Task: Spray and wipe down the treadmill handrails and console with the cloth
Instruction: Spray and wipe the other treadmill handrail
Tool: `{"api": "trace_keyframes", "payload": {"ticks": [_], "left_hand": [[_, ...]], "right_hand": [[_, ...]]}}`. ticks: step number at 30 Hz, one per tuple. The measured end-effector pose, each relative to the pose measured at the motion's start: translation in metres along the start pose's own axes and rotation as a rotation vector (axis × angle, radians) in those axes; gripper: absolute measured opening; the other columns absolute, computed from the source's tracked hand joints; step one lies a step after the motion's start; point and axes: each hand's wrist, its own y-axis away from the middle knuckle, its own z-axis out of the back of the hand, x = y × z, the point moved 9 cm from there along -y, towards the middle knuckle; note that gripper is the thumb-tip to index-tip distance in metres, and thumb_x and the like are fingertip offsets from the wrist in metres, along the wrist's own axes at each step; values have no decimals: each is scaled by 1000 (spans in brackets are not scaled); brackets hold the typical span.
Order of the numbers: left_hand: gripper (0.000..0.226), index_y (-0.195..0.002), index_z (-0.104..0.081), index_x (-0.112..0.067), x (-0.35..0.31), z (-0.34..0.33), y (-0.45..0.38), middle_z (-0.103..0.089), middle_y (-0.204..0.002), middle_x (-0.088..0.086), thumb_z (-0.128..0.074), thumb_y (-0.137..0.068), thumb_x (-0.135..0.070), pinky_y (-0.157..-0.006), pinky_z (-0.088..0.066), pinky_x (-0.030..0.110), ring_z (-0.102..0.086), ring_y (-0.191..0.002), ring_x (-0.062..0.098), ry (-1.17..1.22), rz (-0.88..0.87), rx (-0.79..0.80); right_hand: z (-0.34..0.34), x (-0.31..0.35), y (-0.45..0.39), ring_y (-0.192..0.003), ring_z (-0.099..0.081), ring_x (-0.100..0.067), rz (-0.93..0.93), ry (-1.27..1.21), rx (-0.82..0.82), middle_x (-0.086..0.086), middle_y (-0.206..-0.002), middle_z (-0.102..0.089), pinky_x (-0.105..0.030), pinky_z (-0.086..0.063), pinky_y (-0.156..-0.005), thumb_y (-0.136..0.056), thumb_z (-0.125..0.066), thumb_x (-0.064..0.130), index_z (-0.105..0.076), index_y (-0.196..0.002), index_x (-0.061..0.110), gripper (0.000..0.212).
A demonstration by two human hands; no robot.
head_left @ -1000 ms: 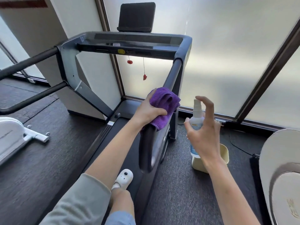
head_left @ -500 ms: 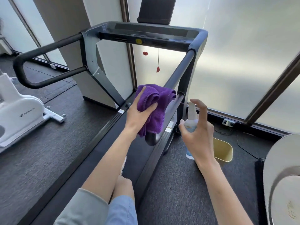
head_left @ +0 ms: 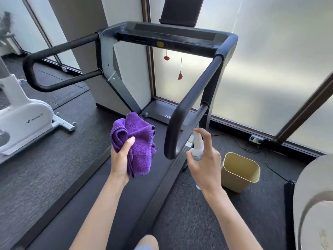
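Left hand (head_left: 121,159) bunching purple cloth (head_left: 136,141) off the right handrail (head_left: 187,112), right hand (head_left: 205,163) fingers wrapped round spray bottle (head_left: 197,147) beside it; yellow bin (head_left: 240,171) beyond, white exercise bike (head_left: 23,112) far left.

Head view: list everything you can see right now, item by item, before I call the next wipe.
Treadmill: one, black and grey, centre, running to the window.
Console: one, black, across the treadmill's top.
Handrails: two, black loops; left handrail, right handrail.
Tablet holder: one, black, above the console.
Safety clips: two, red, hanging under the console.
Cloth: one, purple, bunched, off the rail.
Spray bottle: one, white, beside the right handrail's end.
Bin: one, beige, floor, right of treadmill.
Exercise machine: one, white, far left.
White machine: partly seen, right edge.
Left hand: grips the cloth.
Right hand: holds the bottle, forefinger on the nozzle.
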Motion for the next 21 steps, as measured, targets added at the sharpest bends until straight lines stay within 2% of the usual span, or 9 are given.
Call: {"api": "trace_keyframes", "payload": {"ticks": [2,3,6,9,12,16,21], "left_hand": [[22,-107,-61,-16,0,0,2,-73,-92,6,-62,-85,-10,-64,-58,39,-71,-80,26,-18,-4,16],[28,-110,-61,-15,0,1,3,-73,-95,8,-64,-82,-13,-66,-59,41,-71,-83,28,-29,2,22],[50,-124,-54,-7,5,-3,9,-64,-114,29,-68,-77,-15,-82,-50,68,-63,-96,50,-34,48,63],[44,-118,-58,-14,9,-4,19,-59,-121,34,-70,-75,-15,-90,-43,73,-56,-107,57,-83,75,77],[36,-113,-61,-19,7,-2,34,-64,-117,25,-71,-80,-10,-91,-45,69,-59,-108,52,-94,65,68],[47,-130,-54,-14,7,8,54,-68,-116,8,-66,-86,-2,-97,-49,56,-62,-112,37,-108,53,14],[56,-137,-50,-20,10,13,66,-69,-113,-6,-67,-86,-6,-100,-50,46,-65,-108,18,-179,-6,-56]], "right_hand": [[-1,1,-2,-57,-51,-17,4,-3,-3,-4,-66,-54,-11,-36,-54,-82,-66,-2,-40,-124,43,67],[-2,2,-3,-57,-51,-17,14,-4,1,-3,-65,-54,-13,-38,-55,-83,-66,-1,-39,-126,43,67],[2,6,-1,-55,-48,-9,35,16,3,9,-65,-50,-21,-39,-54,-85,-66,2,-38,-130,43,66],[8,8,11,-52,-47,-7,25,25,-2,10,-63,-50,-16,-39,-53,-86,-67,4,-39,-130,43,65],[12,19,25,-53,-49,-8,33,31,13,9,-64,-52,-17,-41,-54,-86,-67,3,-39,-130,43,65],[12,35,36,-55,-52,-13,55,41,38,4,-64,-53,-25,-44,-54,-86,-66,2,-37,-131,41,66],[8,37,35,-54,-49,-11,81,24,84,0,-65,-53,-19,-39,-53,-85,-65,0,-36,-131,39,67]]}}
